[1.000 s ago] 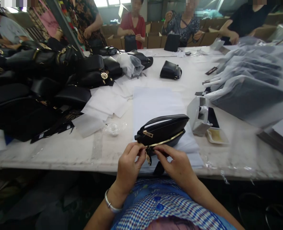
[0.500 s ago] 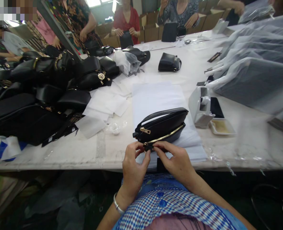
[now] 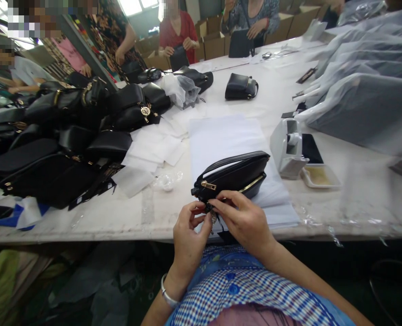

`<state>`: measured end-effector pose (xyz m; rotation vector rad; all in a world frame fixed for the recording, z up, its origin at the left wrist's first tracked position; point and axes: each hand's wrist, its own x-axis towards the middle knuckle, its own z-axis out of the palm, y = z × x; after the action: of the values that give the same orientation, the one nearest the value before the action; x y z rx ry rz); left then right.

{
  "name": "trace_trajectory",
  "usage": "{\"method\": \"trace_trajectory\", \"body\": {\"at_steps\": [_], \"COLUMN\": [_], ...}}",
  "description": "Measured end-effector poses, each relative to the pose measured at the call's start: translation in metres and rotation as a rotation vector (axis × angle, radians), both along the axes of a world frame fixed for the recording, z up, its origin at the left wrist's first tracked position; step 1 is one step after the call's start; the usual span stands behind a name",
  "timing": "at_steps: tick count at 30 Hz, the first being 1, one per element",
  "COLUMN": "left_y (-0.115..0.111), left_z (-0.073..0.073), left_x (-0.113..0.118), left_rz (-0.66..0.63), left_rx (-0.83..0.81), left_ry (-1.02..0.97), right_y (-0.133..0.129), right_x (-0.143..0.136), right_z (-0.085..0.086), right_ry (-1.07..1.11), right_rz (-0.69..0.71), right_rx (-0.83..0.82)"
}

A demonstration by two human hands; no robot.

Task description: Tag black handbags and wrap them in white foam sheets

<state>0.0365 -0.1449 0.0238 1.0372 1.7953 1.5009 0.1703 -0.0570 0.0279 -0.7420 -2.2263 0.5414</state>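
A small black handbag (image 3: 234, 174) with gold zippers and a strap stands on white paper sheets (image 3: 228, 133) near the table's front edge. At its lower left corner my left hand (image 3: 191, 228) pinches a small dark piece by the zipper end. My right hand (image 3: 243, 219) has its fingertips closed at the same spot, touching the bag's front and covering part of the lower gold zipper. A metal charm (image 3: 214, 218) and a black cord hang between the hands. Exactly what each fingertip grips is too small to tell.
Black bags (image 3: 44, 158) are piled on the left beside loose white sheets (image 3: 153, 145). On the right are a white dispenser (image 3: 287, 147), a shallow dish (image 3: 320, 175) and wrapped grey bags (image 3: 367, 113). Another black bag (image 3: 240, 87) lies farther back. People work across the table.
My right hand has moved left and up over the bag's zipper, closer to my left hand. The metal charm now shows below the fingers. The view has shifted slightly.
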Motion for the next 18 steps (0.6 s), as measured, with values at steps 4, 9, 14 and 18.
{"method": "trace_trajectory", "body": {"at_steps": [4, 9, 14, 18], "left_y": [-0.001, -0.001, 0.000, 0.000], "left_z": [0.001, 0.004, 0.005, 0.006], "left_x": [0.000, -0.001, -0.003, -0.005], "left_rz": [-0.006, -0.017, -0.030, -0.048], "left_rx": [-0.012, -0.001, 0.008, 0.013], "left_ry": [0.010, -0.052, -0.101, -0.153], "right_y": [0.009, 0.023, 0.031, 0.035], "right_x": [0.000, 0.003, 0.004, 0.003], "right_z": [0.004, 0.003, 0.001, 0.000], "right_ry": [-0.001, -0.034, -0.033, -0.001], "right_rz": [0.031, 0.171, 0.264, 0.314], "right_rx": [0.107, 0.201, 0.256, 0.318]}}
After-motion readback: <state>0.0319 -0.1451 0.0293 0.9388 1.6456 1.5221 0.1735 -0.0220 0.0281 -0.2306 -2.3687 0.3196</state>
